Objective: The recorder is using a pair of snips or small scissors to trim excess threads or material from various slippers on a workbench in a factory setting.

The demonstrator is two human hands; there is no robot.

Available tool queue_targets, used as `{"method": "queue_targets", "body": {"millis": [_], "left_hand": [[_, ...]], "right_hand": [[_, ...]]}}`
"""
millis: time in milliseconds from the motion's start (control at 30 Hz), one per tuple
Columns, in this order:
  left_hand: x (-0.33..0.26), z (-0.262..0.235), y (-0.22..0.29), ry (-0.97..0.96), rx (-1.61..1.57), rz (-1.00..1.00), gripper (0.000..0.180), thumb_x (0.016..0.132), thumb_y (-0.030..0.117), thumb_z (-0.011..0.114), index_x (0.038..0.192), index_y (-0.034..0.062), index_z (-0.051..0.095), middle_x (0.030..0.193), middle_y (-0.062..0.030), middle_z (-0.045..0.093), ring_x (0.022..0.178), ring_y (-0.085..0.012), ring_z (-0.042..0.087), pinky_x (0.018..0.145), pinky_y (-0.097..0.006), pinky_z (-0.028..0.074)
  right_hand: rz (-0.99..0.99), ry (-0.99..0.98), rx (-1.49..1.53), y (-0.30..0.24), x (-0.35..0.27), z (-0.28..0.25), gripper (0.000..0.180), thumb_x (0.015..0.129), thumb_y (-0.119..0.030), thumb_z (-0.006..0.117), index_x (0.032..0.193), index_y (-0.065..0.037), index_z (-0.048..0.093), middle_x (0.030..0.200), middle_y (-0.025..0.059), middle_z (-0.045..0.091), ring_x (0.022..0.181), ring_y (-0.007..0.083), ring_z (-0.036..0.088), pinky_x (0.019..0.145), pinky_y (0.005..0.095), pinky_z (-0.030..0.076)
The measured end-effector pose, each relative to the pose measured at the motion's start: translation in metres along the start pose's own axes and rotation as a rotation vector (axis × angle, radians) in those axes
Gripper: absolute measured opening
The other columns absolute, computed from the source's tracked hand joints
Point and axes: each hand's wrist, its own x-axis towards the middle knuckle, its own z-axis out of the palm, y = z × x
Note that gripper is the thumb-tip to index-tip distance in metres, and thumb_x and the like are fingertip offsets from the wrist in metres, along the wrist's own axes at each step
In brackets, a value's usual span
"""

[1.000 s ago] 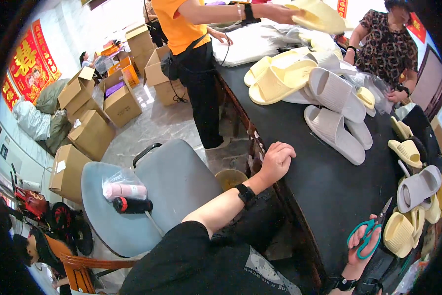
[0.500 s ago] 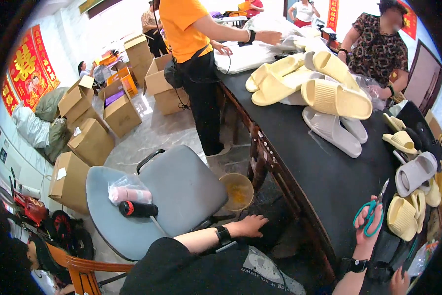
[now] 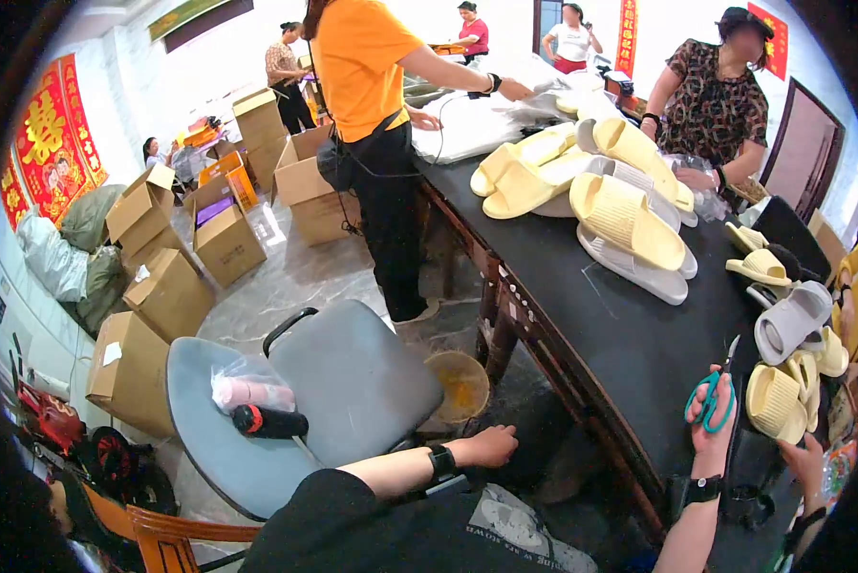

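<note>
Scissors with teal handles (image 3: 694,406) are held in my right hand (image 3: 712,437) above the black tabletop (image 3: 601,353), blades pointing up and away. Past that hand, on its right, lies a cream slipper (image 3: 771,401) with other slippers crowded behind it. My left hand (image 3: 489,446) hangs low beside the table edge, fingers curled in, and no object shows in it. Farther up the table is a pile of cream slippers (image 3: 630,218) and pale grey slippers (image 3: 654,277). A co-worker's hand (image 3: 804,460) touches the nearest cream slippers.
A grey chair (image 3: 353,372) stands at my left; a bottle (image 3: 271,421) and bagged pink roll (image 3: 247,392) lie on a blue-grey seat (image 3: 204,458). A bin (image 3: 458,382) sits by the table leg. Cardboard boxes (image 3: 224,244) line the floor. A person in orange (image 3: 362,76) works at the table.
My left hand has gone from spread fingers to curled ones. The scissors stay in my right hand. A co-worker's hand has moved up to the near cream slippers, and the slipper pile has shifted.
</note>
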Motion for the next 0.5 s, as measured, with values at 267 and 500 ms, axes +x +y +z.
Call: {"method": "queue_targets", "body": {"millis": [267,500], "left_hand": [[0.001,-0.005,0.010,-0.042,-0.011,0.035,0.016,0.071,0.012,0.065,0.084,0.0024,0.063,0.098,-0.0174,0.055,0.091,-0.0355,0.056,0.074,-0.047,0.047],[0.007,0.005,-0.005,0.030,-0.159,0.195,0.014,0.073,0.011,0.063,0.082,0.0017,0.058,0.083,-0.0202,0.060,0.082,-0.0396,0.058,0.066,-0.048,0.046]], "right_hand": [[-0.021,-0.026,-0.030,0.001,-0.001,-0.007,0.033,0.094,-0.038,0.049,0.110,-0.009,0.051,0.063,0.0006,0.048,0.043,0.0108,0.043,0.036,0.0250,0.035],[0.016,0.015,-0.041,-0.003,0.000,-0.004,0.034,0.094,-0.038,0.049,0.111,-0.009,0.049,0.063,0.0006,0.048,0.043,0.0105,0.043,0.036,0.0253,0.035]]}}
